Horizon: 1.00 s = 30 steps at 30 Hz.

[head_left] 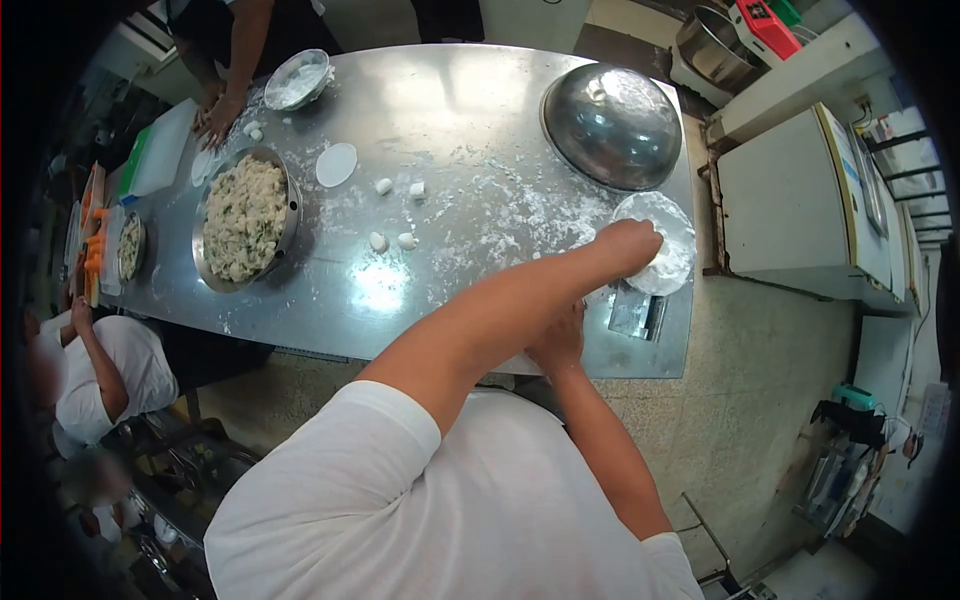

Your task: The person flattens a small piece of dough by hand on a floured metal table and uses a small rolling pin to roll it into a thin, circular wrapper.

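My left hand point(632, 247) reaches across to the right end of the table, its fingers curled and pointing down over a bowl of white flour point(674, 270). Whatever is between its fingertips is hidden. Under my left forearm, at the front table edge, my right hand point(562, 338) is partly covered, and its fingers cannot be made out. Close to both hands lies a flat metal scraper point(637, 314). Several small white dough pieces point(407, 241) sit in scattered flour left of my forearm, with a thin round dough sheet point(336, 165) beyond them.
A large upturned metal bowl point(612, 125) stands at the back right. On the left is a wide metal bowl of chopped filling point(243, 220). A co-worker's hands point(218, 118) press on the table near another flour bowl point(297, 80). A second person point(115, 365) is at lower left.
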### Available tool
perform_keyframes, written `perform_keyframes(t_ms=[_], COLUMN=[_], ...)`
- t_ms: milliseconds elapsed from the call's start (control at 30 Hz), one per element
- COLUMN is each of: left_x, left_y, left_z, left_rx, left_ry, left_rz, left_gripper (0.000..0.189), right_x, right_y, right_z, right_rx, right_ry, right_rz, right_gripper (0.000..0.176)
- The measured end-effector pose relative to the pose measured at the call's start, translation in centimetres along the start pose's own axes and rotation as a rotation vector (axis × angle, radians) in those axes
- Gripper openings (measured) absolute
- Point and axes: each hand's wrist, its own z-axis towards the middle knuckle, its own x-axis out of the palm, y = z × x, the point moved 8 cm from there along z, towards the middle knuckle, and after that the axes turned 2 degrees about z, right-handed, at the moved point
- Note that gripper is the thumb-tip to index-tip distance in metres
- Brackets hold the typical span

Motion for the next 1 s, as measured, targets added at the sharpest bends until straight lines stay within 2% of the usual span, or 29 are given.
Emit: perform_keyframes(t_ms=[100,167,233,300,367,467,600,667,700,767,933,1000], left_x=[-2.5,-6.5,-9.1,-9.8,-7.7,-5.3,-6.2,-7.5,-6.4,-2.8,-3.7,-2.7], left_y=[-0.9,0.3,3.4,7.7,12.3,15.1,15.0,13.7,14.4,14.7,16.5,16.1], left_z=[-0.6,-2.7,-6.5,-11.9,-16.9,-21.6,-19.6,-17.5,-17.7,-17.6,-16.6,-17.0], left_rx=[0.018,-0.006,-0.013,-0.134,-0.301,-0.402,-0.453,-0.362,-0.369,-0.259,-0.243,-0.253], left_ry=[0.075,-0.111,-0.172,-0.131,0.054,0.102,0.091,-0.297,-0.296,-0.128,-0.086,0.011], left_rz=[0.016,-0.198,-0.261,-0.197,-0.041,-0.059,-0.108,0.284,0.279,0.353,0.414,0.360], left_gripper=[0.020,0.024,0.027,0.028,0.029,0.029,0.040,0.058,0.058,0.061,0.066,0.066], right_x=[0.0,-0.2,-0.1,-0.1,0.4,0.0,0.5,0.4,0.5,0.6,0.9,0.6], right_y=[-0.2,0.0,-0.1,-0.3,-0.4,-0.1,-0.5,-0.3,-0.3,-0.5,-0.4,-0.9], right_z=[-0.2,-0.2,-0.4,-0.5,-0.7,-0.5,-0.5,-0.4,-0.4,-0.4,-1.5,-0.4], right_rx=[0.024,0.012,0.007,0.010,0.025,0.008,0.028,0.028,0.025,0.044,0.048,0.040], right_ry=[-0.002,0.030,-0.007,-0.051,-0.021,-0.048,0.012,0.018,0.026,0.044,0.052,0.022], right_rz=[-0.035,-0.059,-0.053,-0.046,-0.054,-0.070,-0.065,-0.078,-0.079,-0.062,-0.051,-0.064], right_gripper=[0.046,0.046,0.047,0.048,0.049,0.047,0.049,0.049,0.049,0.049,0.049,0.048])
